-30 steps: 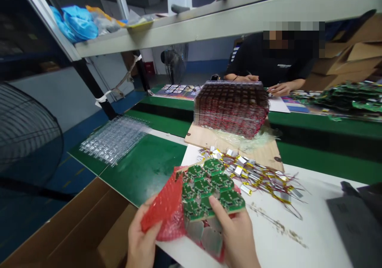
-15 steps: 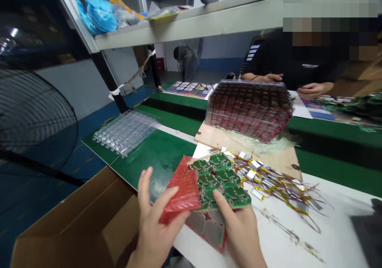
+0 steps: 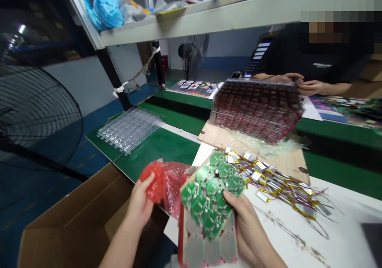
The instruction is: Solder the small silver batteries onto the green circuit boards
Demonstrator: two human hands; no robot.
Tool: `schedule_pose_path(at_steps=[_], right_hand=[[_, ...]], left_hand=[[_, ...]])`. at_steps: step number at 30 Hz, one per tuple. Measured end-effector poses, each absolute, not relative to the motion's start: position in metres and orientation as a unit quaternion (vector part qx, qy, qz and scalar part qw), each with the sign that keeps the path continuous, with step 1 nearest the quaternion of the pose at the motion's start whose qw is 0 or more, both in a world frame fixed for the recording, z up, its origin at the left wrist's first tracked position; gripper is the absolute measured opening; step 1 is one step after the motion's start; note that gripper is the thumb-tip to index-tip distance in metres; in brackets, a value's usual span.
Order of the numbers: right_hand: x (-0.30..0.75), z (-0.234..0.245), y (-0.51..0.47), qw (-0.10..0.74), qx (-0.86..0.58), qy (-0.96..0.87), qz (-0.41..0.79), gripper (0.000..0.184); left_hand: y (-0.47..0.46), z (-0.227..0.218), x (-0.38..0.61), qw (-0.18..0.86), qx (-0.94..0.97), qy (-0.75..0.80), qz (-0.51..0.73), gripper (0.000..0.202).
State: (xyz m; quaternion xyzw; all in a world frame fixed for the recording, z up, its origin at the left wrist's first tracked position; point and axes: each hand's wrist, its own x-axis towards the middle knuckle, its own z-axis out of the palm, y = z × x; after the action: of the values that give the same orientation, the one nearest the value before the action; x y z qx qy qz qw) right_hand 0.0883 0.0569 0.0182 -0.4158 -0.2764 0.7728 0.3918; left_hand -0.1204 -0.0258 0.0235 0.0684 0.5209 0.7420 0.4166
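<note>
Bubble wrap (image 3: 159, 182) bunches in the closed left hand (image 3: 139, 208), while the right hand (image 3: 249, 230) pinches the green circuit-board panel (image 3: 205, 208) tilted up above the white tabletop (image 3: 328, 224), just beside the wired batteries (image 3: 268, 184), a firm edge grip suiting those boards.

Left hand (image 3: 139, 204) and right hand (image 3: 247, 230) seen bare — slender fingers (image 3: 147, 182), narrow wrists, skin left uncovered along both forearms down to the lower edge of the view. Left forearm (image 3: 119, 242) and right forearm (image 3: 268, 256) shown long and tapering. Along the bottom edge, between both arms, a pale patch (image 3: 171, 262) — perhaps clothing, too blurred and cut off to tell.
</note>
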Motion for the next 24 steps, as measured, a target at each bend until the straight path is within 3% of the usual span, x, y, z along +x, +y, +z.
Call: schedule_pose_path(at_steps=[4, 8, 13, 17, 19, 22, 24], right_hand=[[0.068, 0.015, 0.061, 0.377, -0.386, -0.314, 0.781, 0.037], [0.034, 0.011, 0.073, 0.392, -0.345, -0.430, 0.737, 0.037], [-0.003, 0.002, 0.090, 0.432, -0.349, -0.585, 0.591, 0.040], [-0.013, 0.006, 0.088, 0.370, -0.338, -0.663, 0.556, 0.028], [-0.013, 0.016, 0.078, 0.328, -0.317, -0.693, 0.558, 0.040], [-0.014, 0.031, 0.062, 0.249, -0.280, -0.715, 0.590, 0.084], [-0.017, 0.035, 0.056, 0.204, -0.255, -0.714, 0.619, 0.098]], left_hand=[[-0.032, 0.007, -0.081, 0.542, 0.008, 0.470, 0.697, 0.045], [-0.034, 0.001, -0.069, 0.647, -0.041, 0.370, 0.665, 0.069], [-0.026, -0.004, -0.087, 0.652, -0.012, 0.248, 0.716, 0.073], [-0.024, -0.005, -0.097, 0.609, 0.027, 0.201, 0.767, 0.068], [-0.027, -0.004, -0.102, 0.585, 0.022, 0.217, 0.781, 0.069], [-0.033, 0.000, -0.112, 0.553, -0.008, 0.298, 0.778, 0.074], [-0.035, 0.003, -0.117, 0.524, -0.016, 0.342, 0.779, 0.075]])
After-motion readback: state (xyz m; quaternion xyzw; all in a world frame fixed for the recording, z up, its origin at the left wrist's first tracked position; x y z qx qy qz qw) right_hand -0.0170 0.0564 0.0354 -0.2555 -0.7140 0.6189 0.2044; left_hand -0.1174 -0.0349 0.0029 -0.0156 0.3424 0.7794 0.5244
